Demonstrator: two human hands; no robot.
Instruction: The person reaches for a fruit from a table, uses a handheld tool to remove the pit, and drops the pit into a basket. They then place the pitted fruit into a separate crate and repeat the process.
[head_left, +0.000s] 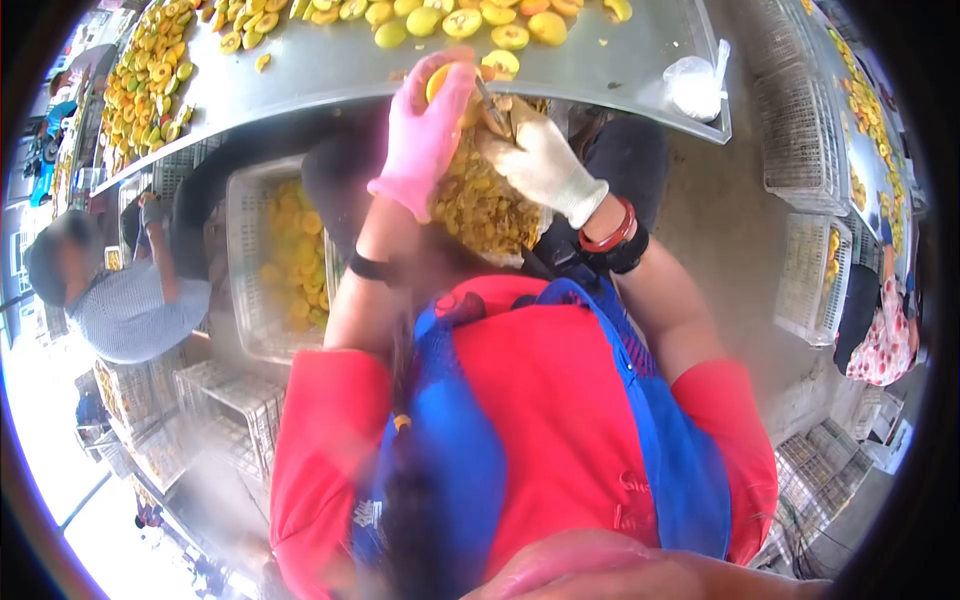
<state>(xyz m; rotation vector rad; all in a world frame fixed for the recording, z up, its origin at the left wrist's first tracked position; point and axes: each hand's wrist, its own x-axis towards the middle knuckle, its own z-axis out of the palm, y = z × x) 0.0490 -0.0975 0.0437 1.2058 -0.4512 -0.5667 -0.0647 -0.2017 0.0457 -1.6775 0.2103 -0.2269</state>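
Upper centre of the frame: left hand in a pink glove, fingers curled round a yellow fruit, firm grip, fruit sits at the fingertips with only its top edge showing. Right hand in a white glove, closed round a knife. The thin blade slants up-left from the white glove to the fruit's right side, and the tip looks to touch it or sit just beside it. So the fruit lies up and to the left of the right hand, with the blade's long axis pointing that way. The hands are close together, almost touching, and both work just in front of the table edge.

Under the hands is a heap of scraps, yellow-brown, piled in a container I can't make out. On the steel table along the top of the frame are cut halves, and a clear bag lies at upper right. A white crate with yellow pieces sits left of centre, below the left forearm.

Right wrist: red bangle plus black band. Left wrist: black band too.

Co-worker in a grey top at left, another person in a patterned apron at the right edge, both well apart from these hands.

Writing: faint marks low on the blue apron, too blurred to read. No brands or labels readable anywhere
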